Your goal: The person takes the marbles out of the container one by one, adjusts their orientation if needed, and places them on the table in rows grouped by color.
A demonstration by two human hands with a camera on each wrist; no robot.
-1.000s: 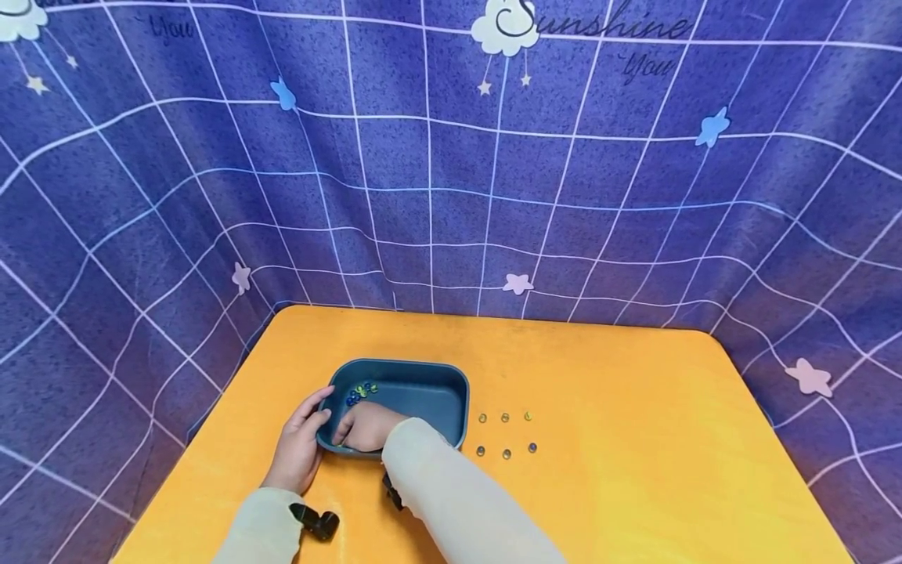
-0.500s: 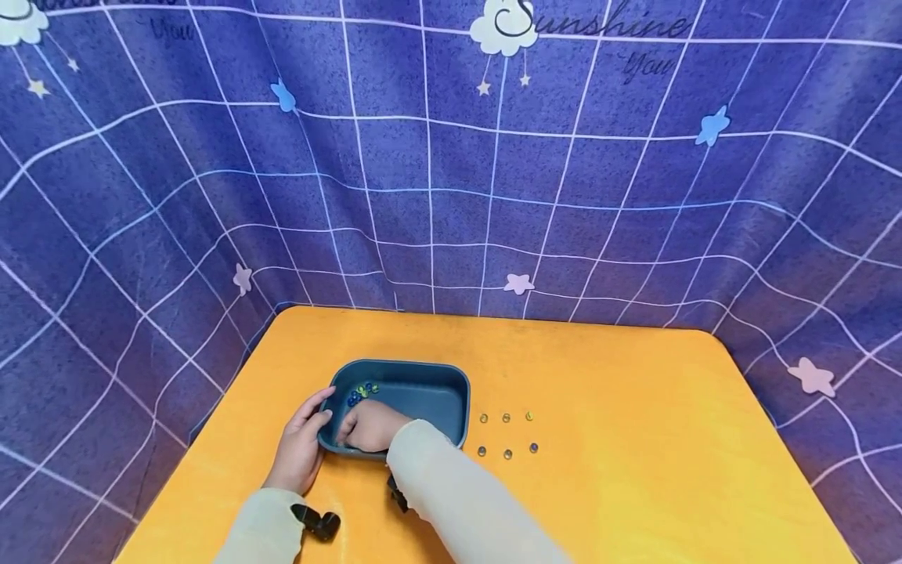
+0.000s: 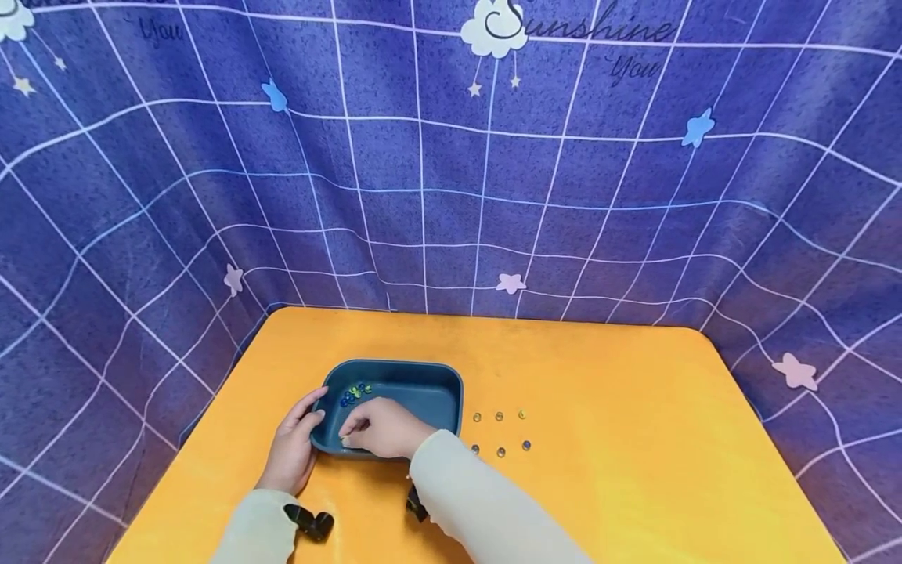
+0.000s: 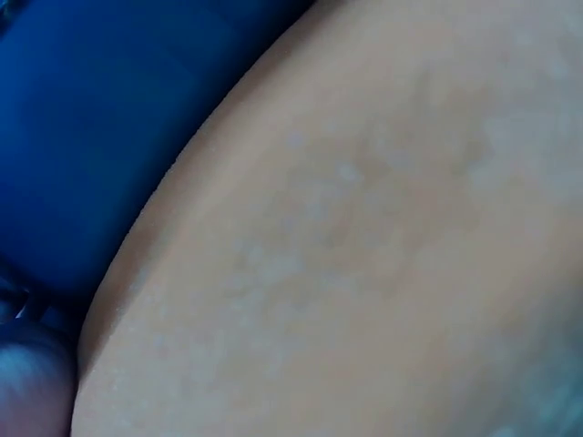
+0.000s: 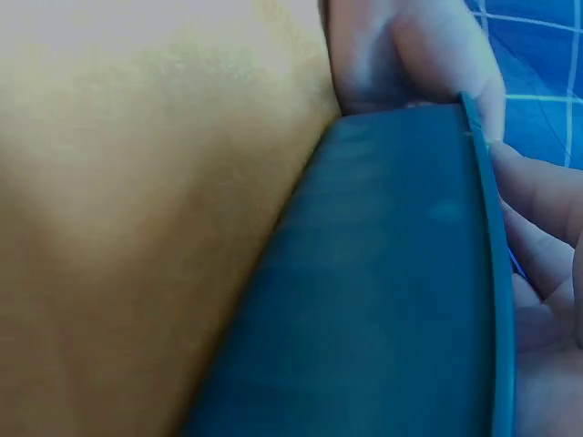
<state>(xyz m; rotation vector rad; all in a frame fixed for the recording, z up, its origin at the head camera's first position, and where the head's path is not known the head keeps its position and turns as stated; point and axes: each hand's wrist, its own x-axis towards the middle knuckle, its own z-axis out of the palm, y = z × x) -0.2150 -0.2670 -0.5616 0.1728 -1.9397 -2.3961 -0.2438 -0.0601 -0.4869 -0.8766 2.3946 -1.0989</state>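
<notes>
A dark teal plastic tub (image 3: 423, 401) stands on the left half of the table. My left hand (image 3: 287, 456) grips its left end, thumb over the rim and fingers along the outside. Inside the tub, near the front left corner, my right hand (image 3: 389, 428) pinches a small yellowish marble (image 3: 344, 441) between thumb and fingertips. Several blue and yellow-green glass marbles (image 3: 355, 392) lie together at the tub's back left. In the right wrist view, the tub's front wall (image 5: 392, 273) hides what the right fingers (image 5: 537, 187) hold. Blurred skin fills most of the left wrist view.
To the right of the tub, several marbles lie on the yellow tabletop (image 3: 620, 439) in two rows, a back row (image 3: 499, 416) and a front row (image 3: 501, 452). A blue curtain (image 3: 451, 196) with white grid lines surrounds the table's back and sides.
My right hand has shifted slightly right and tilted up, showing the marble at its fingertips. The left hand keeps its grip on the tub. The head view has turned a little.
</notes>
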